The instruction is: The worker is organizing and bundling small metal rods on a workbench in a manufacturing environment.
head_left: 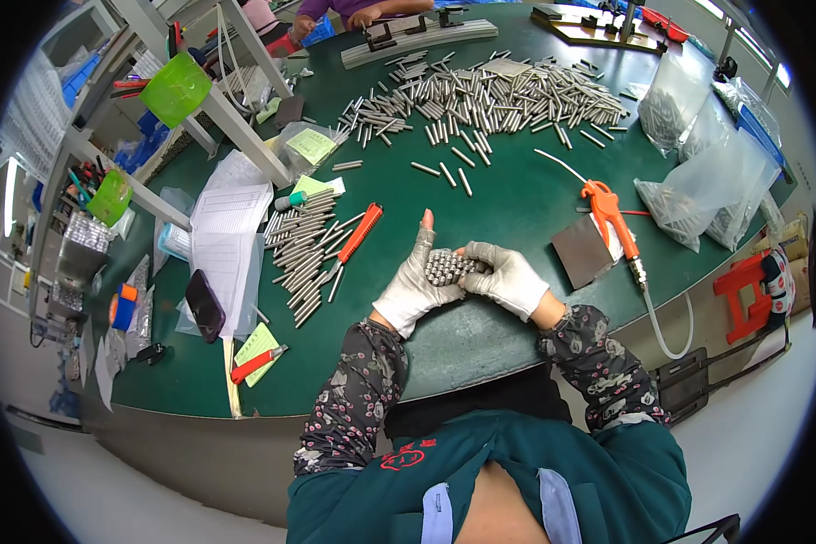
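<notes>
Both hands wear white gloves and meet near the table edge. The left hand (414, 283) cups a bundle of short metal rods (451, 267), ends facing up, with one finger pointing straight out. The right hand (508, 277) presses on the bundle from the other side, fingers curled around it. So the bundle sits between the two hands, just above the green table (517, 195).

Just to the right lies a dark brown square pad (582, 251), and beside it an orange air blow gun (612, 220) with a clear hose going off the table edge. To the left lies a red-handled knife (357, 238), next to a loose pile of longer metal rods (301, 251). Past those rods are white paper forms (227, 238), a dark phone (205, 306), a yellow-green slip of paper (257, 344) and a red cutter (253, 364).

On the right side stand clear plastic bags (709, 186) full of small metal parts. A pale green label (310, 145) lies in a clear bag near the slanted grey frame bars (236, 127), and these bars cross over the left part of the table.

Far back, a big heap of metal rods (494, 98) spreads across the table. Behind it another person's hand (364, 16) rests by a grey tray (419, 41)
</notes>
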### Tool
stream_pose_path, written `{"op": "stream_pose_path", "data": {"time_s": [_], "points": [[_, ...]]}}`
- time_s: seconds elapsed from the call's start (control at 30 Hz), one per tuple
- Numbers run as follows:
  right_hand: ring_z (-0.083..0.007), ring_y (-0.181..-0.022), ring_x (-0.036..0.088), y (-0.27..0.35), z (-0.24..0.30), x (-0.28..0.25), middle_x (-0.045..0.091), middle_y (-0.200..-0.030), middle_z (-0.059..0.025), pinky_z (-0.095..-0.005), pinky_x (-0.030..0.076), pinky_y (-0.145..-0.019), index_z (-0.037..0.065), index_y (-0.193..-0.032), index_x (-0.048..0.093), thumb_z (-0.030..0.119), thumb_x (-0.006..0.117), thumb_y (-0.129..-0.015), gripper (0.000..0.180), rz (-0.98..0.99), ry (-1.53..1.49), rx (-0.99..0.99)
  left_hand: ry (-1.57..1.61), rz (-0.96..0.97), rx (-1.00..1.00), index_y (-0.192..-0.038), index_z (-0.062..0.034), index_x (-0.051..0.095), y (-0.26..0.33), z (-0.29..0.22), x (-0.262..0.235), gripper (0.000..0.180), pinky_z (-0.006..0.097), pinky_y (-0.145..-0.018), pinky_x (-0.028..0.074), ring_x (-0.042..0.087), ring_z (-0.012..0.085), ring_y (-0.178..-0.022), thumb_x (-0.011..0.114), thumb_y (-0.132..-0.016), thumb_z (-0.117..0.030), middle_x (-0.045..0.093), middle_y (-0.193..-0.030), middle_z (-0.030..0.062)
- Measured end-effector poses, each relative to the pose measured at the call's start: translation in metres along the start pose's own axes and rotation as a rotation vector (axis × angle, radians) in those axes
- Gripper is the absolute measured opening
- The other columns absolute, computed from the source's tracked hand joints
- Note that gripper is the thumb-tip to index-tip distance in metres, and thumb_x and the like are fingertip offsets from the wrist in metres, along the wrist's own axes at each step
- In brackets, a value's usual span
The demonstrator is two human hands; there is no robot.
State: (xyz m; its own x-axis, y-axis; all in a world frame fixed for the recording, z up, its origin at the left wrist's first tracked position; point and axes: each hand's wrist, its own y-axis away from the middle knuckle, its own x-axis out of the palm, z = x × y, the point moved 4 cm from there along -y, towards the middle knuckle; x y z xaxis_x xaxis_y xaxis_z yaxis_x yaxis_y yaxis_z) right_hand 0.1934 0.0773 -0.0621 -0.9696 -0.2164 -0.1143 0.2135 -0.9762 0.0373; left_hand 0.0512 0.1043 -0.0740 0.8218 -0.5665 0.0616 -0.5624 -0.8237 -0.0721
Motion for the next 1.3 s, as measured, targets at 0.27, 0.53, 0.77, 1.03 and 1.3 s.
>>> {"op": "stream_pose_path", "data": {"time_s": [0.27, 0.53, 0.77, 1.03, 1.3], "points": [[-0.0097, -0.083, 0.054, 0.001, 0.000, 0.000, 0.059, -0.091, -0.0058, -0.0217, 0.045, -0.077, -0.004, -0.112, 0.052, 0.006, 0.065, -0.073, 0.042, 0.013, -0.056, 0.022, -0.066, 0.025, 0.013, -0.139, -0.0250, -0.006, 0.000, -0.003, 0.000, 0.113, 0.022, -0.075, 0.045, 0.052, 0.0093, -0.082, 0.072, -0.062, 0.004, 0.053, -0.096, 0.0028], [-0.0102, -0.078, 0.056, 0.000, -0.005, 0.000, 0.061, -0.087, -0.0074, -0.0224, 0.046, -0.073, -0.003, -0.110, 0.053, 0.007, 0.065, -0.074, 0.040, -0.019, -0.043, -0.025, -0.057, 0.049, 0.032, -0.139, -0.0249, -0.007, 0.000, -0.004, 0.001, 0.111, 0.021, -0.073, 0.044, 0.049, 0.0074, -0.077, 0.068, -0.065, 0.007, 0.052, -0.095, 0.0004], [-0.0098, -0.078, 0.056, 0.000, -0.003, -0.001, 0.061, -0.087, -0.0072, -0.0224, 0.046, -0.073, -0.003, -0.109, 0.054, 0.007, 0.064, -0.073, 0.038, -0.029, -0.003, -0.056, -0.200, 0.035, 0.017, -0.139, -0.0235, -0.008, -0.001, 0.004, -0.009, 0.109, 0.023, -0.080, 0.044, 0.052, 0.0107, -0.090, 0.070, -0.066, 0.003, 0.052, -0.110, 0.0074], [-0.0098, -0.079, 0.057, -0.001, -0.007, -0.001, 0.062, -0.088, -0.0079, -0.0224, 0.046, -0.074, -0.003, -0.108, 0.054, 0.007, 0.065, -0.074, 0.038, -0.024, -0.041, -0.031, -0.059, 0.060, -0.084, -0.139, -0.0244, -0.008, 0.002, -0.004, -0.004, 0.106, 0.025, -0.083, 0.043, 0.053, 0.0118, -0.093, 0.068, -0.069, 0.002, 0.052, -0.112, 0.0077], [-0.0102, -0.082, 0.057, -0.003, -0.001, 0.000, 0.061, -0.091, -0.0082, -0.0225, 0.046, -0.075, -0.004, -0.109, 0.053, 0.005, 0.064, -0.074, 0.038, -0.007, -0.046, -0.010, -0.067, 0.015, -0.093, -0.139, -0.0251, -0.007, 0.001, -0.008, -0.004, 0.106, 0.023, -0.081, 0.043, 0.050, 0.0106, -0.091, 0.065, -0.068, 0.006, 0.048, -0.110, 0.0046]]}}
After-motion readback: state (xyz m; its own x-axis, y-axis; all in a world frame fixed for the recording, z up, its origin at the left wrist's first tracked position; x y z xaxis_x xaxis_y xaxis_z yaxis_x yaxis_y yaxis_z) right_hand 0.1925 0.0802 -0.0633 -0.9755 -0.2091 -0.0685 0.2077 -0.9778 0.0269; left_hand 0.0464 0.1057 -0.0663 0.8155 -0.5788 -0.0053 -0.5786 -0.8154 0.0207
